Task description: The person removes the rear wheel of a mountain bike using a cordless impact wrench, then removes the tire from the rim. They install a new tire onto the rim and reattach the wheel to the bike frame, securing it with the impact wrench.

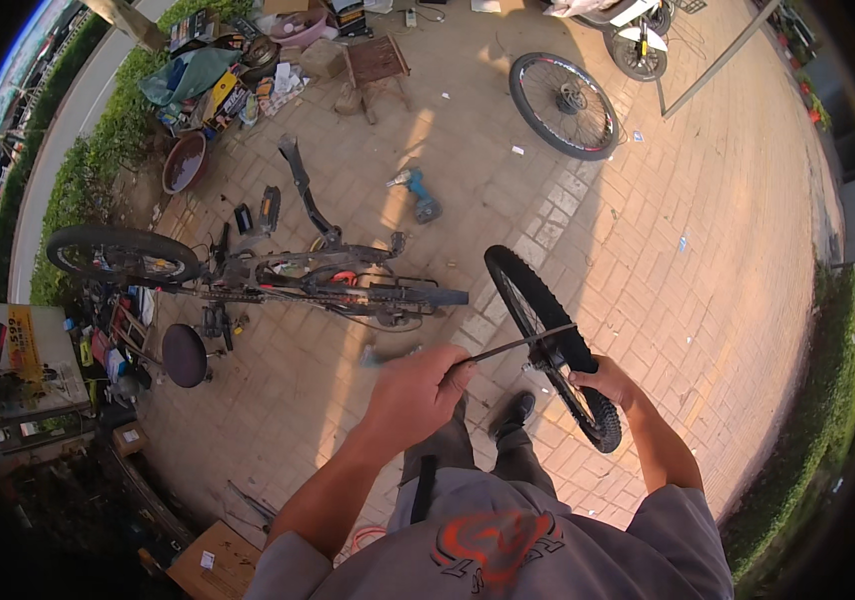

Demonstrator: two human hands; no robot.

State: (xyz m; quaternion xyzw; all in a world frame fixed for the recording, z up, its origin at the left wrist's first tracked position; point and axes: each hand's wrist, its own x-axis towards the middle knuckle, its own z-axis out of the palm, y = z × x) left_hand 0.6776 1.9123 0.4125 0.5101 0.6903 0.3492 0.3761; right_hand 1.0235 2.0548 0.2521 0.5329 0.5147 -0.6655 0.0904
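Upright in front of me on the right stands a bicycle wheel [554, 300] with a black knobby tyre. My right hand [605, 381] is closed round its near part, with the thumb on the rim side. My left hand [416, 396] is shut in a fist on a long thin dark rod [518, 344], whose exact kind I cannot make out. The rod points right, passing across the wheel near its hub, and its far end appears over the tyre. Whether it touches the wheel is unclear. My shoe [514, 414] is just left of the wheel.
A partly dismantled bicycle [333, 280] lies on the paving to the left. Beyond it are a blue cordless power tool [421, 195], another wheel [565, 105] and a wooden stool [376, 65]. A round dark seat [186, 355] and cardboard box [216, 562] are nearer left.
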